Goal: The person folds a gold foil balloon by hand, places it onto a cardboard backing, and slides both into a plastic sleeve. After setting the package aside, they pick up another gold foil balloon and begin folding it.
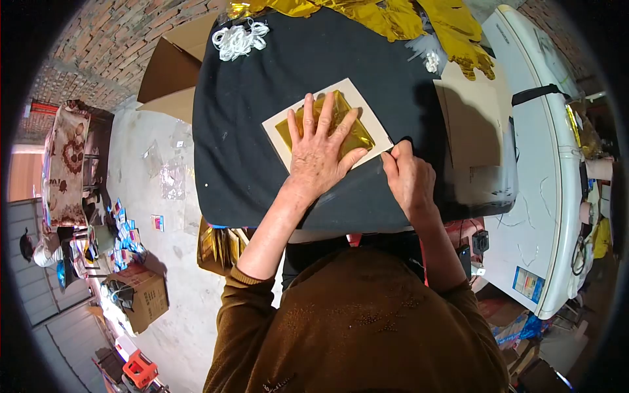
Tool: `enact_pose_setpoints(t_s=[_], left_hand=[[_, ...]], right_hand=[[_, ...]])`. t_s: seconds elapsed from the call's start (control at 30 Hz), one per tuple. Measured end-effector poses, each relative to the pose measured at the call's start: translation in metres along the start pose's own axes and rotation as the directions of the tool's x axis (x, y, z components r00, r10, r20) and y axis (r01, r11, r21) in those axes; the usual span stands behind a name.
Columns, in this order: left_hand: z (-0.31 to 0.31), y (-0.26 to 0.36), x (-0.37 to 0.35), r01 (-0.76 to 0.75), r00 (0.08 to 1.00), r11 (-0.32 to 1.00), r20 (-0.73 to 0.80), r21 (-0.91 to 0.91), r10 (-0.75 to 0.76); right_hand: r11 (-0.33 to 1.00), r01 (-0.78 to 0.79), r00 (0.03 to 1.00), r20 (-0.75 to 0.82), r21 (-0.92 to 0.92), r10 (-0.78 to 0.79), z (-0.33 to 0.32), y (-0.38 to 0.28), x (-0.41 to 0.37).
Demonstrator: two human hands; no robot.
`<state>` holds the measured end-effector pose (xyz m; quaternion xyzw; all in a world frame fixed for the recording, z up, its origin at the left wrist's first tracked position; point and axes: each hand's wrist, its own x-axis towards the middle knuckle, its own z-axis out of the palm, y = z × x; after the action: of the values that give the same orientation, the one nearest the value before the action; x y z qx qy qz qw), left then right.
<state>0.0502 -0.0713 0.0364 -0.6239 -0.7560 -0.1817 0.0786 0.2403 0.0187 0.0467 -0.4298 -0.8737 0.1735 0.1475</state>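
Observation:
My left hand lies flat with fingers spread on a folded piece of shiny gold foil. Under the foil is a pale square board, turned at an angle on the black cloth of the table. At the board's right corner, my right hand is closed, its thumb and forefinger by the edge. Something small and dark shows at those fingers, but what they grip is too hidden to name.
A bundle of white string lies at the table's far left. Gold foil sheets cover the far edge. Cardboard lies on the right, beside a white freezer. An open carton stands left of the table.

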Motion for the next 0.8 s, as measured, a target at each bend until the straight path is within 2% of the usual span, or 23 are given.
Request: enact_pose_setpoints(t_s=[0.07,0.17,0.3,0.4,0.43,0.47,0.53,0.57,0.6,0.7,0.8], left_hand=[[0.008,0.001,0.002,-0.003,0.999,0.998,0.034,0.064,0.001],[0.009,0.001,0.002,0.002,0.998,0.999,0.059,0.050,-0.005],[0.006,0.002,0.002,0.007,0.996,0.998,0.086,0.061,-0.013],[0.008,0.002,0.003,0.007,0.996,0.998,0.084,0.063,-0.012],[0.008,0.002,0.002,0.008,0.996,0.998,0.087,0.067,-0.014],[0.009,0.002,0.002,0.009,0.996,0.998,0.092,0.067,-0.015],[0.006,0.002,0.003,0.012,0.995,0.998,0.097,0.069,-0.018],[0.006,0.002,0.002,0.013,0.994,0.997,0.106,0.073,-0.020],[0.009,0.000,0.002,0.008,0.995,0.997,0.098,0.082,-0.016],[0.012,-0.001,0.001,0.000,0.999,1.000,0.043,0.009,0.000],[0.010,-0.001,0.001,0.001,0.999,1.000,0.046,0.008,-0.001]], right_hand=[[1.000,0.003,1.000,-0.005,0.004,-0.003,-0.001,0.000,-0.001],[0.997,0.034,0.999,0.035,-0.064,-0.031,-0.006,0.004,0.002],[0.970,0.087,0.994,0.078,-0.228,-0.071,-0.030,0.012,0.028],[0.933,0.165,0.974,-0.096,-0.321,-0.205,-0.037,0.030,0.078],[0.879,0.308,0.894,-0.205,-0.365,-0.398,-0.033,0.046,0.103],[0.797,0.433,0.765,-0.296,-0.420,-0.572,-0.030,0.063,0.131],[0.675,0.524,0.571,-0.375,-0.519,-0.731,-0.027,0.080,0.177],[0.609,0.419,0.690,-0.200,-0.673,-0.696,-0.026,0.084,0.194],[0.606,0.458,0.714,-0.137,-0.650,-0.687,-0.022,0.098,0.210],[0.515,0.530,0.720,0.036,-0.674,-0.694,-0.026,0.104,0.237],[0.492,0.553,0.720,0.087,-0.673,-0.689,-0.023,0.108,0.243]])
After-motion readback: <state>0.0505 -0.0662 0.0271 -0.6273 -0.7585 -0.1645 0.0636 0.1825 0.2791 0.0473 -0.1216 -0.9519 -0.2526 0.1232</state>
